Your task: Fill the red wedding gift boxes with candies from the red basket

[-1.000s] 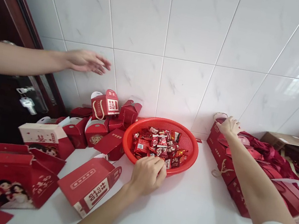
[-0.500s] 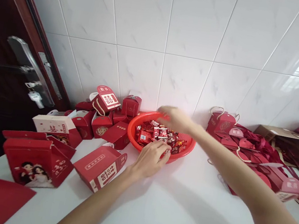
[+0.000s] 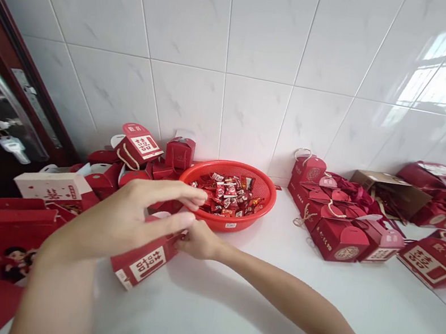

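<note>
A red candy box (image 3: 141, 259) with a white double-happiness panel lies on the white table, in front of the basket. At its right end, my right hand (image 3: 200, 239) has its fingers closed on the box's edge; my left fingertips partly cover them. My left hand (image 3: 123, 215) is raised over the box's left part, fingers stretched out and thumb apart, with nothing visible in it. Behind both hands stands a round red plastic basket (image 3: 271, 201) with many wrapped candies (image 3: 230, 192) inside.
Several red boxes crowd the left, among them a box with a cartoon couple (image 3: 8, 235) and a box with a white top (image 3: 51, 185). More red boxes (image 3: 339, 239) stand on the right, near an open cardboard box (image 3: 400, 192). A tiled wall (image 3: 252, 120) runs behind.
Both hands have left the basket. My right hand has come down to the box and gripped its end; my left hand has lifted and opened above it. The view has swung right.
</note>
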Action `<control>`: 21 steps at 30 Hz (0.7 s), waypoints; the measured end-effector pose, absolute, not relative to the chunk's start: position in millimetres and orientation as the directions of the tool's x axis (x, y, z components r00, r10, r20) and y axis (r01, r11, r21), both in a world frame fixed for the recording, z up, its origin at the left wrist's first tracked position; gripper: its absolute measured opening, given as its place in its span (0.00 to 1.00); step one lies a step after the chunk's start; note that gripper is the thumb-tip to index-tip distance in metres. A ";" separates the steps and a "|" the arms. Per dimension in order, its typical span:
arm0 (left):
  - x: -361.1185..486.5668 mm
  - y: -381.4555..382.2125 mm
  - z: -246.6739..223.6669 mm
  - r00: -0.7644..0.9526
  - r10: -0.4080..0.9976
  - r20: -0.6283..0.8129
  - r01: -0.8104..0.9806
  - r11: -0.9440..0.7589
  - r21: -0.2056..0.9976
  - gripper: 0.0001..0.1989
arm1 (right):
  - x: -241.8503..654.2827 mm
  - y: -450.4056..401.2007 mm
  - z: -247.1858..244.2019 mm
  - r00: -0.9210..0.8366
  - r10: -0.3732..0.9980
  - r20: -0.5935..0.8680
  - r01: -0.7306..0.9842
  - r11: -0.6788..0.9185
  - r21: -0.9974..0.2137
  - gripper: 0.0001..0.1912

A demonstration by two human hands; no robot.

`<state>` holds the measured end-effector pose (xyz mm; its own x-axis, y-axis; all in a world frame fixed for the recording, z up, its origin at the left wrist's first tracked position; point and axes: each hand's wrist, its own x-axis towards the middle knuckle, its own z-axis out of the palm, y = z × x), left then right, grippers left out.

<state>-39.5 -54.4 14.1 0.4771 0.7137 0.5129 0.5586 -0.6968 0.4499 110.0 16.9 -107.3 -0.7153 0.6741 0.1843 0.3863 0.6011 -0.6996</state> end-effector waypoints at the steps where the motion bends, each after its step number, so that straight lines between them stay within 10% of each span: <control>1: -41.2 -46.0 11.1 0.444 0.740 0.506 0.585 -0.667 0.461 0.16 | 118.2 12.5 -106.4 -0.712 0.677 0.185 0.380 0.594 -0.709 0.09; 14: 1.5 -22.9 -3.1 0.692 0.719 0.062 0.608 -0.628 0.485 0.13 | 241.6 -46.7 -41.2 -0.744 0.563 0.361 0.428 0.816 -0.389 0.15; 21: 12.8 -18.0 -13.5 0.660 0.740 -0.130 0.707 -0.553 0.441 0.13 | 264.8 -43.4 -30.9 -0.792 0.608 0.059 0.558 0.759 -0.336 0.10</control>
